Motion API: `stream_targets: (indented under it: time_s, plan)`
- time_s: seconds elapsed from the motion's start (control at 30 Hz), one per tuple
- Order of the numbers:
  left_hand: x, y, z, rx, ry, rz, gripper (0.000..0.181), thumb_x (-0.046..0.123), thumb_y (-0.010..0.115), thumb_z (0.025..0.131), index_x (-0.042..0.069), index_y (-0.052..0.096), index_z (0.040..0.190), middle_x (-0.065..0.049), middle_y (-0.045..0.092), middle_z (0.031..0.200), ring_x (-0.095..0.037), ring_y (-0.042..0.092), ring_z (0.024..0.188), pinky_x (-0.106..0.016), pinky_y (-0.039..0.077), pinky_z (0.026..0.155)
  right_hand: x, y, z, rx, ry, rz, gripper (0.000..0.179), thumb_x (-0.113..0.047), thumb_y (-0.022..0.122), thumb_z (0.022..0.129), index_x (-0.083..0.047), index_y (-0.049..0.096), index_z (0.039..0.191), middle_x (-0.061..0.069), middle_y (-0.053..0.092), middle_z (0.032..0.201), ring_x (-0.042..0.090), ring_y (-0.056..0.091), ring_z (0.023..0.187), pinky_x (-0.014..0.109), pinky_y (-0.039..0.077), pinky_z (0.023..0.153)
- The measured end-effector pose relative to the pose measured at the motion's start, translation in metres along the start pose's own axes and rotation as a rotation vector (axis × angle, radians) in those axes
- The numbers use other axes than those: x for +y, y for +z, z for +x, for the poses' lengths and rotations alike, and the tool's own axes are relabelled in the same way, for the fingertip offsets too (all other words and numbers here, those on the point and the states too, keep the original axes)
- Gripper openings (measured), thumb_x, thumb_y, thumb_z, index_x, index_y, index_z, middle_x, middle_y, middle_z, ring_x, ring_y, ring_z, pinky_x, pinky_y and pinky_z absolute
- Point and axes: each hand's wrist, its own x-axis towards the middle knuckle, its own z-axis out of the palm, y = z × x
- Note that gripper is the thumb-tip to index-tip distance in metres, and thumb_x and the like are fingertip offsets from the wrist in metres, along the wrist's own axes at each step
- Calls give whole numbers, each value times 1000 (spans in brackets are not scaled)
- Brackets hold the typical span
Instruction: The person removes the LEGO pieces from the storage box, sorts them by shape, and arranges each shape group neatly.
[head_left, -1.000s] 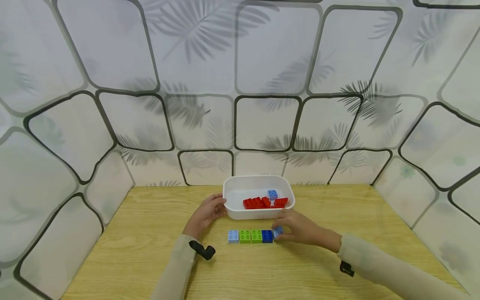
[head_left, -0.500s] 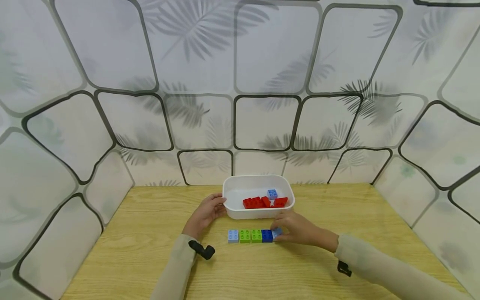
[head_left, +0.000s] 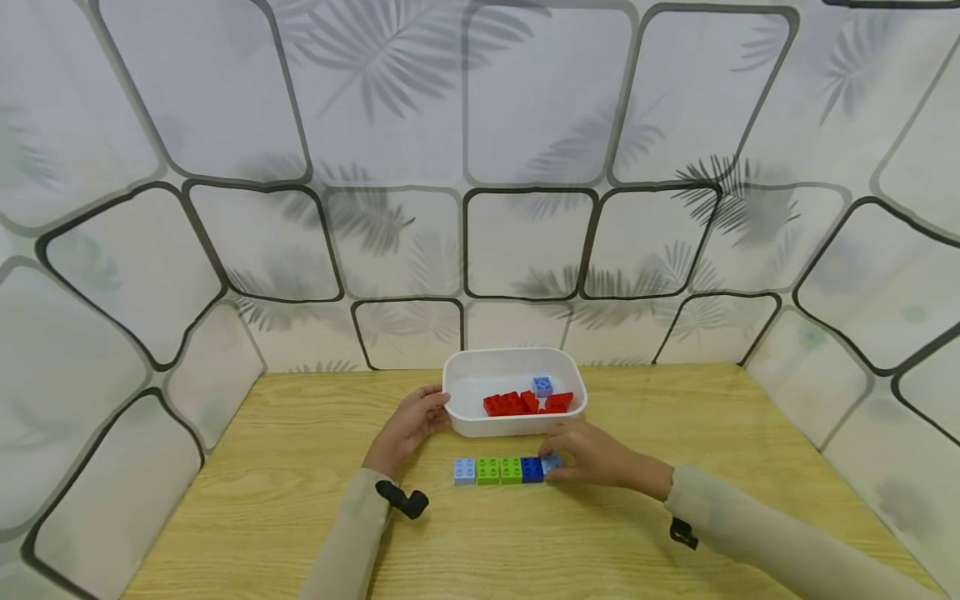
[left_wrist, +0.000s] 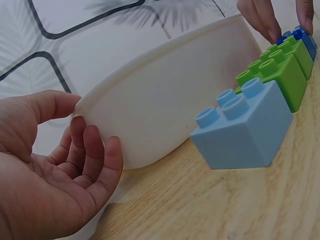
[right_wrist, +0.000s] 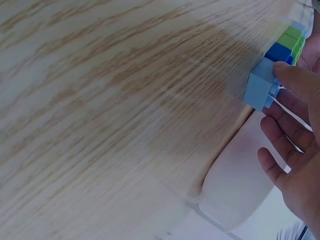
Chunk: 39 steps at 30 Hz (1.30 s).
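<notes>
My right hand pinches a light blue toy building brick between thumb and fingers, at the right end of a row on the table. Left of it, the row holds a dark blue brick, two green bricks and another light blue brick. The pinched brick appears to touch the dark blue one; a narrow gap sets off the leftmost brick. With thumb at the rim and fingertips against the outer wall, my left hand holds the left end of a white plastic tray.
Several red bricks and one blue brick lie inside the tray, behind the row. The wooden table ends at a patterned fabric wall at the back and both sides.
My right hand has moved slightly left, bringing the light blue brick up against the dark blue one. The left hand stays at the tray.
</notes>
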Motion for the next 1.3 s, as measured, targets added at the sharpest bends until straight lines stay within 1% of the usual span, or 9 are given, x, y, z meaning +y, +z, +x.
stream_targets:
  time_s: [0.2, 0.43, 0.57, 0.77, 0.83, 0.97, 1.07, 1.17, 1.3]
  plan:
    - [0, 1, 0, 2, 7, -10, 46, 15, 59, 103, -4, 44, 142, 1, 64, 101, -8, 62, 85, -24, 55, 78, -2, -2, 0, -10, 6, 12, 24, -26, 83, 85, -11, 76, 102, -2, 73, 99, 9, 62, 91, 30, 56, 84]
    - [1, 2, 1, 23, -3, -13, 46, 14, 59, 103, -4, 44, 142, -2, 64, 105, -8, 62, 86, -24, 55, 78, 0, -2, 0, -7, -15, 3, 24, -26, 83, 85, -11, 76, 103, -2, 73, 100, 10, 64, 91, 30, 56, 84]
    - [1, 2, 0, 21, 1, -6, 47, 15, 59, 103, -4, 44, 143, -2, 64, 106, -8, 62, 86, -24, 55, 78, -1, -4, 1, 3, -34, -1, 25, -26, 83, 85, -10, 76, 102, -1, 74, 100, 12, 64, 92, 32, 56, 83]
    - [1, 2, 0, 13, 4, -2, 48, 15, 58, 103, -4, 42, 144, -2, 64, 106, -8, 62, 86, -24, 55, 79, -1, -5, 2, -10, -37, -12, 26, -26, 84, 84, -9, 76, 103, 0, 74, 100, 13, 65, 92, 32, 56, 84]
    - [1, 2, 0, 12, 3, -3, 48, 14, 58, 103, -4, 42, 145, -2, 64, 105, -8, 62, 86, -24, 55, 79, -2, -7, 3, -9, -44, -13, 26, -25, 84, 84, -9, 76, 103, 0, 75, 101, 14, 66, 93, 32, 56, 84]
    - [2, 2, -2, 7, 1, -6, 49, 15, 57, 104, -4, 41, 145, -2, 64, 106, -7, 62, 87, -24, 55, 80, -4, -15, 9, -10, -32, -1, 26, -21, 84, 84, -8, 77, 105, 1, 76, 103, 15, 67, 96, 32, 58, 85]
    - [3, 2, -3, 6, 0, -5, 48, 16, 57, 104, -4, 41, 146, -3, 63, 109, -8, 61, 88, -24, 54, 80, -4, -23, 14, 14, -32, -6, 26, -20, 84, 84, -7, 78, 106, 2, 76, 103, 16, 67, 95, 33, 58, 85]
    - [3, 2, -3, 5, 1, -5, 48, 15, 57, 104, -4, 42, 145, -3, 63, 110, -8, 61, 88, -24, 54, 80, -1, -33, 21, 75, -49, -31, 24, -18, 85, 83, -7, 78, 104, 3, 75, 100, 17, 66, 92, 34, 57, 83]
    - [2, 3, -2, 4, 0, -12, 46, 15, 57, 104, -3, 43, 143, -3, 63, 108, -8, 62, 87, -23, 55, 79, 5, -46, 29, 149, -65, -74, 21, -18, 85, 82, -8, 78, 100, 2, 73, 96, 18, 64, 88, 33, 56, 79]
